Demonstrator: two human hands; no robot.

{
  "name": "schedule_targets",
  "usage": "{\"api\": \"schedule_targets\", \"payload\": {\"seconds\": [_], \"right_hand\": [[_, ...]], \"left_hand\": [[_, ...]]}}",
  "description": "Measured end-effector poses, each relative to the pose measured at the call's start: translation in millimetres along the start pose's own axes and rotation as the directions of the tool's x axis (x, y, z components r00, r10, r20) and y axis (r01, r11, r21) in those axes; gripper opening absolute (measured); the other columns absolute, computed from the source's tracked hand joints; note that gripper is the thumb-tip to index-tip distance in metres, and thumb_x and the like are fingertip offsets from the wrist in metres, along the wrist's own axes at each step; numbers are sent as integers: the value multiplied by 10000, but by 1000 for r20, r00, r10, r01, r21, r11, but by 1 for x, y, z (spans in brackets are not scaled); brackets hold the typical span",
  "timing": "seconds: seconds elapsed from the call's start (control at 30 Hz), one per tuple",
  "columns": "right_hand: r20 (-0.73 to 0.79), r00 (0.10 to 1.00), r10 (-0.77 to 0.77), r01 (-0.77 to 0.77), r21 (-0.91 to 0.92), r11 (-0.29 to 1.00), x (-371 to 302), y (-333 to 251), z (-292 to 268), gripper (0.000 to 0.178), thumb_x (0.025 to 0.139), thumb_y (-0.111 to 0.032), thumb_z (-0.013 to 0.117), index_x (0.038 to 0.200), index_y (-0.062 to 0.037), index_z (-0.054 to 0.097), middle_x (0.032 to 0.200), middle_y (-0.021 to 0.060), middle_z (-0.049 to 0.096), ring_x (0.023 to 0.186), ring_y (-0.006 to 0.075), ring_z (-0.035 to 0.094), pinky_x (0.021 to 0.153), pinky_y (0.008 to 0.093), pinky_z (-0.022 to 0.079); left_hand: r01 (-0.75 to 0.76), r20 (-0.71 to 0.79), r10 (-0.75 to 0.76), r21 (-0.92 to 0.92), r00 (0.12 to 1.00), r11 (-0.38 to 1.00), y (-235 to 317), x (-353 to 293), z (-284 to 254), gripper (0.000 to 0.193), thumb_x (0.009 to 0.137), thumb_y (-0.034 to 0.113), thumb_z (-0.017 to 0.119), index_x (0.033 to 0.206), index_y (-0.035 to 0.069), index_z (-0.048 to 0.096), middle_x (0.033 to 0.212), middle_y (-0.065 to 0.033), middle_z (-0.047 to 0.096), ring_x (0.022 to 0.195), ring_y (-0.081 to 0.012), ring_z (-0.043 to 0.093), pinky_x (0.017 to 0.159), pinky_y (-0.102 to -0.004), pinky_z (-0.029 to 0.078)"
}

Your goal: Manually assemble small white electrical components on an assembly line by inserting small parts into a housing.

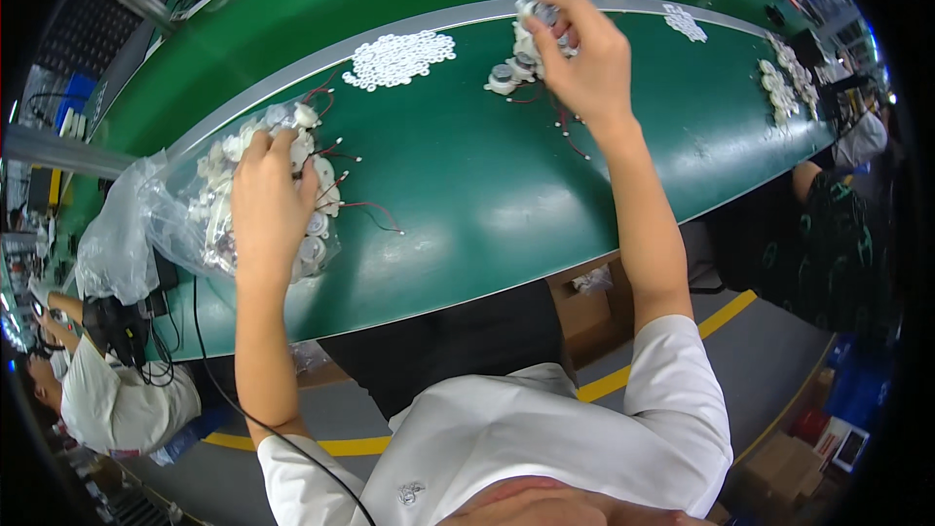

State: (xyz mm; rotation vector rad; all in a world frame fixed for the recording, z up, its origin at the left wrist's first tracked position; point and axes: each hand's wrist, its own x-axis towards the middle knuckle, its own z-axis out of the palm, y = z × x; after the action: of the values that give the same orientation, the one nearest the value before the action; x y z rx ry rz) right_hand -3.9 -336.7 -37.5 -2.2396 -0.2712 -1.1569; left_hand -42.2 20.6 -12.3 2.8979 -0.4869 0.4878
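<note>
Head view shows the right hand pinching a silver-topped, motor-like part over a wired cluster on the green bench, likely for finer control; the left hand covers white wired parts by the plastic bag (I cannot tell its grip)

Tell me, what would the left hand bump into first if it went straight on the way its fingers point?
Probably the off-white, rounded plastic parts heaped at the clear, crumpled plastic bag. The left hand looks right up against them, though depth is hard to judge.
</note>
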Motion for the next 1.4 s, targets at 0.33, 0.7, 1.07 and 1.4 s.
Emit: {"api": "schedule_targets", "payload": {"seconds": [0.33,0.7,1.07,1.4], "right_hand": [[204,877,435,-372,-285,883,3,84,-36,358,885,-370,788,1070,-64,777,721,62,705,670,259,698,673,372,555],[-10,946,323,-322,-81,943,6,83,-27,295,982,-313,718,962,-22,763,764,94,680,682,245,625,646,372,500],[-120,992,41,-35,50,998,0,35,4,160,986,-179,717,903,-43,733,758,44,631,717,213,573,706,371,452],[84,963,-255,227,248,942,-28,-33,30,73,905,-106,761,962,-75,728,850,49,647,799,256,580,715,394,420]], "left_hand": [[0,152,11,-70,988,998,0,16,11,245,852,109,710,1058,-22,733,1034,-214,722,928,-412,711,826,-494,574],[-35,364,-114,379,924,925,9,48,9,317,780,215,765,1067,81,772,1084,-151,764,1084,-366,707,968,-531,534],[-109,644,-81,250,760,962,-7,71,-4,372,757,165,843,1105,77,745,1101,-146,776,1123,-334,721,1015,-465,519],[-419,199,408,15,891,908,-12,49,-12,324,745,113,804,1051,25,740,1106,-110,648,1126,-332,577,1024,-452,451]]}}
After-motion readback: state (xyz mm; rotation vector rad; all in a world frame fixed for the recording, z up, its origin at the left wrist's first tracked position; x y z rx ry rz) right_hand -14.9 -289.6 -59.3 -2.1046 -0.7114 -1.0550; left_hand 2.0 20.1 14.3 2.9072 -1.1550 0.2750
